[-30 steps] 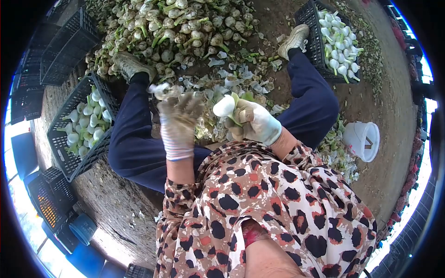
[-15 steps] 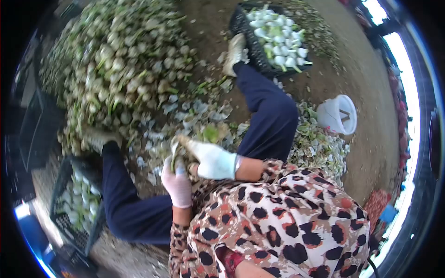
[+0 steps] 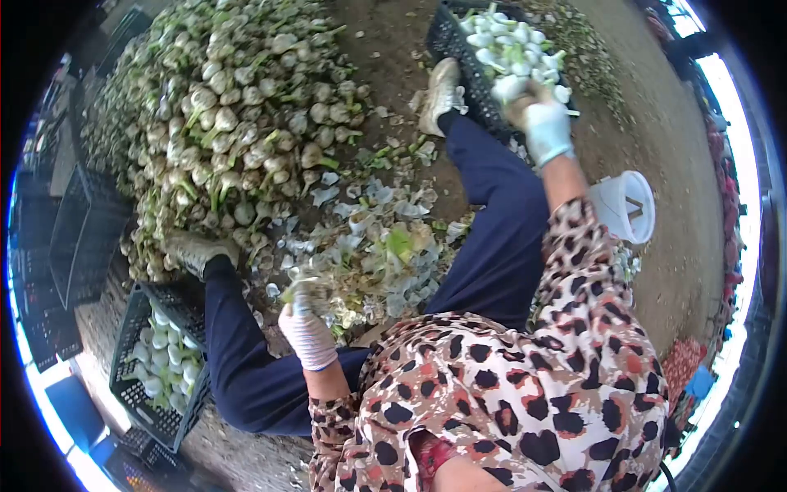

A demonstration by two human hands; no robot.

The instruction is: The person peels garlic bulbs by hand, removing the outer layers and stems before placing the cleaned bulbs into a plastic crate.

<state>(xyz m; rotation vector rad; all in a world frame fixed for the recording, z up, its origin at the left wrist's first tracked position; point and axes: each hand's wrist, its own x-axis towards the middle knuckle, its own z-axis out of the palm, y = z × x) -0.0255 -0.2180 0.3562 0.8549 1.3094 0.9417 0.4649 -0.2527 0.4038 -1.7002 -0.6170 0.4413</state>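
Observation:
My right hand (image 3: 545,127), in a whitish glove, is closed round a peeled white garlic bulb (image 3: 510,88) over the near edge of the upper black crate (image 3: 484,105). Peeled bulbs (image 3: 516,47) with short green stems fill that crate. My left hand (image 3: 309,334), also gloved, is raised above my lap with its fingers curled. Loose garlic skins (image 3: 309,293), blurred by motion, show at its fingertips. Below it, a litter of skins and leaves (image 3: 385,246) covers the ground between my legs.
A large heap of unpeeled garlic (image 3: 238,123) rises ahead on the left. Another crate (image 3: 164,307) of peeled bulbs stands by my left leg. A white bucket (image 3: 615,205) sits to the right, and dark crates (image 3: 86,225) stand at far left.
My right hand has left my left hand and swung up and right to the upper crate with a peeled bulb. My left hand stays over my lap, holding skins.

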